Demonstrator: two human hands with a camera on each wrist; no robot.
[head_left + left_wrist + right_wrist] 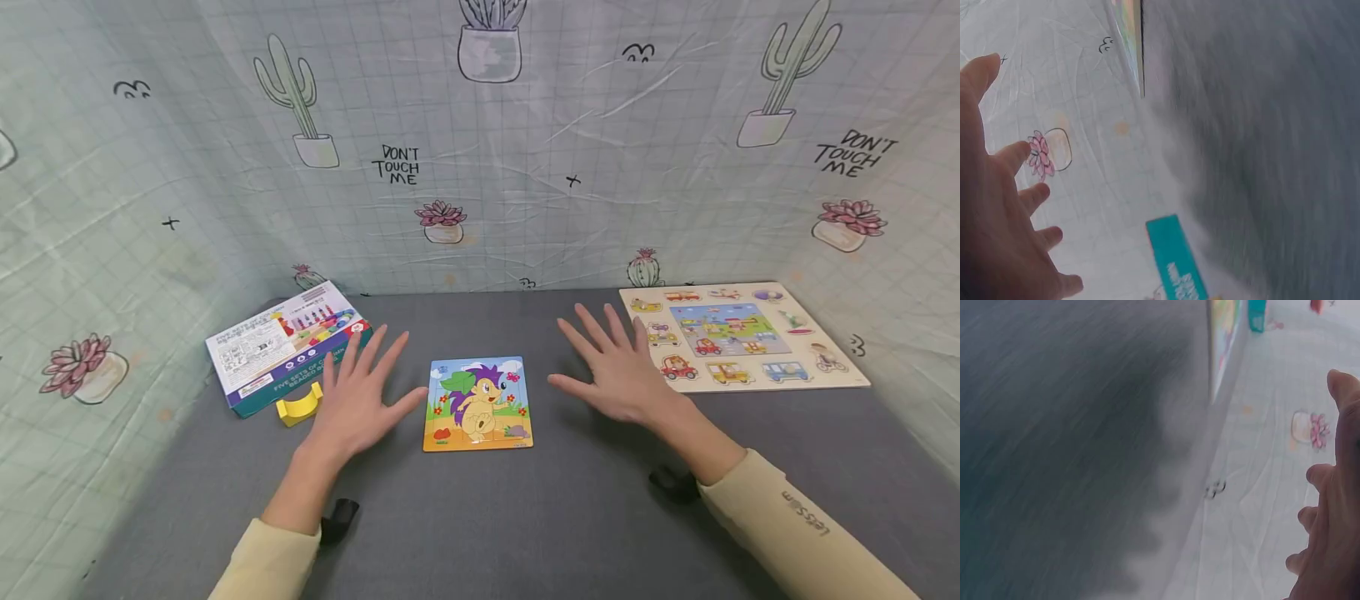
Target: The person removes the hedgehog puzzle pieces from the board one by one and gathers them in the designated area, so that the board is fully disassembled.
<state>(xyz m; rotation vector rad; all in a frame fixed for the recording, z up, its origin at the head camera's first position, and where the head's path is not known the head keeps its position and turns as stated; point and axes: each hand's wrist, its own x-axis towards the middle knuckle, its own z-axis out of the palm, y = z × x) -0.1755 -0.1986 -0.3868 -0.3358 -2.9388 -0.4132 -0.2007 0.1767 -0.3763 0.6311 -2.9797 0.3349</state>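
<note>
Head view records the left hand [356, 410] and right hand [621, 377] both spread, fingers parted. Hedgehog puzzle [478, 404] lies flat on the grey table [480, 525] between them. Yellow block [300, 407] and box [288, 343] stand near the left hand; wooden board [731, 331] lies near the right.

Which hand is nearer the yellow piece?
Left. The left hand is just right of the yellow piece; the right hand is farther right, beyond the hedgehog puzzle.

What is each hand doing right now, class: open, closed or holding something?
Left hand: open, fingers spread, holding nothing.
Right hand: open, fingers spread, holding nothing.
</note>
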